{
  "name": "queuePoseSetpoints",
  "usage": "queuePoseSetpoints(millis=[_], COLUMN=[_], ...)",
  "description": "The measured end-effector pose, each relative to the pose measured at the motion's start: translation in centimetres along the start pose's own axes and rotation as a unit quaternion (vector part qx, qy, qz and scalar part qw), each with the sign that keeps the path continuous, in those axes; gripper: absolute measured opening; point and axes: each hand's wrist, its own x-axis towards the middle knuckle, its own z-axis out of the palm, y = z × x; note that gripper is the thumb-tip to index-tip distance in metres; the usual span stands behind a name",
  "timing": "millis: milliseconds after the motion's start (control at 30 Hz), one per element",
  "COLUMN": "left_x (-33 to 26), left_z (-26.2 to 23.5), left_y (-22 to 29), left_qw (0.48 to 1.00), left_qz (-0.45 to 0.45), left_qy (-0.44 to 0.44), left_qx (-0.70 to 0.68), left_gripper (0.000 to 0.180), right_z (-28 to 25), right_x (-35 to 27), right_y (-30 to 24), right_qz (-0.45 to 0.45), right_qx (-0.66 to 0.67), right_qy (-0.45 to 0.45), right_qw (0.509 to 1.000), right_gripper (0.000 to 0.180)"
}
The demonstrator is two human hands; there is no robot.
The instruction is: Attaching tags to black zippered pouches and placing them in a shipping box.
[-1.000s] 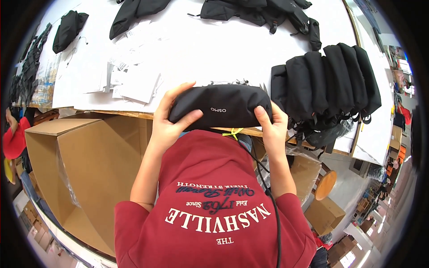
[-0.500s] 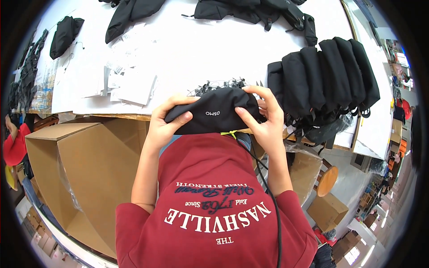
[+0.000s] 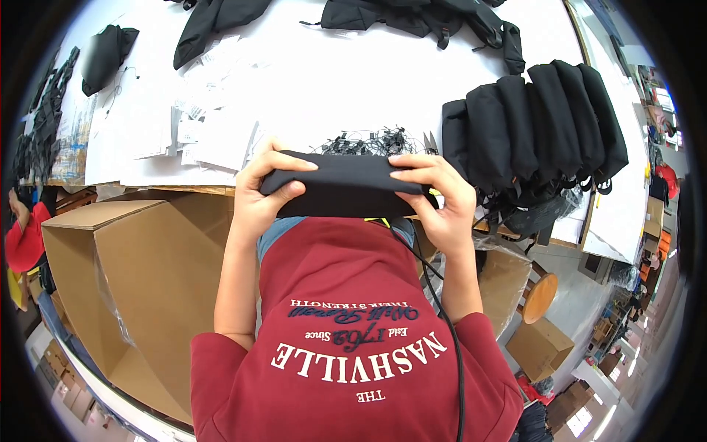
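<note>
Between my two hands is a black fabric pouch [image 3: 346, 188], held up in front of my body near the table's edge. My left hand [image 3: 271, 180] grips its left end, fingers over the top and thumb on the near face. At the other end, my right hand [image 3: 440, 188] clasps it the same way. A plain face of the pouch is toward me. Just beyond it lies a tangle of thin black strings with small tags [image 3: 375, 141]. The pointed metal blades of a small cutting tool [image 3: 430, 143] show beside the strings; its handle is hidden.
A row of black pouches [image 3: 534, 125] stands at the right of the white table [image 3: 324, 88]. More black pouches [image 3: 412, 18] lie at the far side. White paper cards [image 3: 213, 140] are at left. A large cardboard box [image 3: 147, 287] stands below the table edge; a cable hangs over my shirt.
The pouch has turned in my hands, so its printed face no longer shows and a plain side does. Both hands have shifted their grip slightly.
</note>
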Motion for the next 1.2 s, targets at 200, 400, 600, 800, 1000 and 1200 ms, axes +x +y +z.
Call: queuePoseSetpoints(millis=[200,400,600,800,1000,1200], left_x=[0.1,-0.1,-0.7,-0.3,0.1,0.5], left_z=[-0.3,-0.3,-1.2,0.4,0.9,-1.2], left_y=[1.4,1.5,-0.8,-1.0,-1.3,0.9], left_qw=[0.990,0.994,1.000,0.997,0.992,0.987], left_qz=[0.108,0.007,-0.021,-0.049,-0.081,-0.031], left_qy=[0.011,0.034,0.002,-0.051,-0.099,-0.005], left_qx=[0.091,0.105,0.014,0.025,-0.010,0.157], left_gripper=[0.042,0.083,0.066,0.051,0.033,0.011], right_z=[-1.0,-2.8,-9.6,-23.3,-31.7,-30.8], right_x=[-0.3,-0.1,0.0,2.0,2.8,1.9], right_y=[-1.2,-2.1,-2.6,-3.9,3.8,4.6], right_qz=[-0.001,0.013,-0.079,-0.134,0.045,0.085], right_qx=[0.032,0.009,-0.026,-0.250,-0.422,-0.266], right_qy=[-0.054,0.033,0.346,0.629,0.392,0.391], right_qw=[0.998,0.999,0.935,0.724,0.817,0.877], right_gripper=[0.024,0.030,0.035,0.032,0.024,0.022])
